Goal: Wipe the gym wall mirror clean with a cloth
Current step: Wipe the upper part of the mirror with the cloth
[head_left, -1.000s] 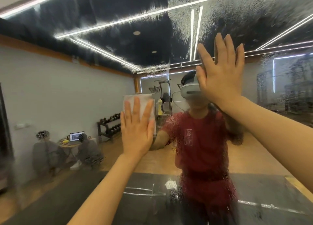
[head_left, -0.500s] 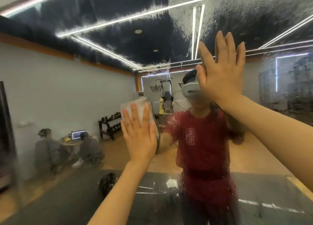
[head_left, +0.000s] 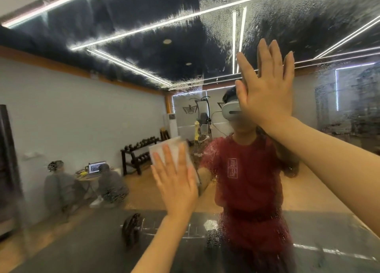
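The left hand [head_left: 176,182] lies flat with straight fingers on a white cloth [head_left: 170,149], pressing it against the wall mirror [head_left: 102,118] a little left of the mirror's middle. The cloth's upper part and left corner show above the fingertips; the rest is hidden behind the palm. The right hand [head_left: 267,91] is spread flat, fingers straight and together, palm toward the glass higher up and right of the cloth, holding nothing; whether it actually touches the glass cannot be told. Droplets and wet streaks cover the mirror's upper part and its right side, while the left part looks clearer. Reflected in the glass are the person in a red T-shirt [head_left: 246,174], a dumbbell rack [head_left: 139,151], a laptop [head_left: 96,167] on a small table, and a barbell plate [head_left: 132,229] on the floor.
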The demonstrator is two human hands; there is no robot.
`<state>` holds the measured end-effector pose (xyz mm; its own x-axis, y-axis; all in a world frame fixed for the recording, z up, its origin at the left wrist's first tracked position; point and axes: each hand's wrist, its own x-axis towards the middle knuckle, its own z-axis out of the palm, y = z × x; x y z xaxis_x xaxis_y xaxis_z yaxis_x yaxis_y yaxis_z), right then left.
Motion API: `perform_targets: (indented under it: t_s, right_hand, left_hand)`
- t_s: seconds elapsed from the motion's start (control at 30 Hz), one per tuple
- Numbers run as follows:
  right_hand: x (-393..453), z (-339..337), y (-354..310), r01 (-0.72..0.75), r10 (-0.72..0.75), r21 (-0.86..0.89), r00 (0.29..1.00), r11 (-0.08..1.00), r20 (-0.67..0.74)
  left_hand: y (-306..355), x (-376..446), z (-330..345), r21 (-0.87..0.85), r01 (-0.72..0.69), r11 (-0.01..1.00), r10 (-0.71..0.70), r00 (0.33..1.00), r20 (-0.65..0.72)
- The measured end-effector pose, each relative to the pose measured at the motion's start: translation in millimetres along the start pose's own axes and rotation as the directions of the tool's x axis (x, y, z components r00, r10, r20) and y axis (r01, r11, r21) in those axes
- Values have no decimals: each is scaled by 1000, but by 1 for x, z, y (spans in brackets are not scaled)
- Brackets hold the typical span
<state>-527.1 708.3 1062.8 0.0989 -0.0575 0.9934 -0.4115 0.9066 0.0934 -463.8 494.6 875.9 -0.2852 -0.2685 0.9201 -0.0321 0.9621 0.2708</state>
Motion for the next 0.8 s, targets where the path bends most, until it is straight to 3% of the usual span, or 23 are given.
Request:
perform_targets:
  t_s: [0.17, 0.33, 0.6, 0.8]
  right_hand:
    - [-1, -1, 0, -2, 3, -16, 1000, 1000, 12]
    - [0, -1, 1, 4, -4, -24, 1000, 1000, -5]
    - [-1, 0, 1, 5, -5, -23, 1000, 1000, 6]
    - [1, 0, 0, -3, 3, -17, 1000, 1000, 17]
  left_hand:
    - [13, 34, -6, 57, -155, 986, 156, 988, -11]
    - [49, 93, -19, 33, -139, 990, 140, 990, -20]
    - [29, 14, 6, 65, -275, 959, 276, 961, -8]
    - [44, 59, -9, 76, -277, 958, 276, 961, 23]
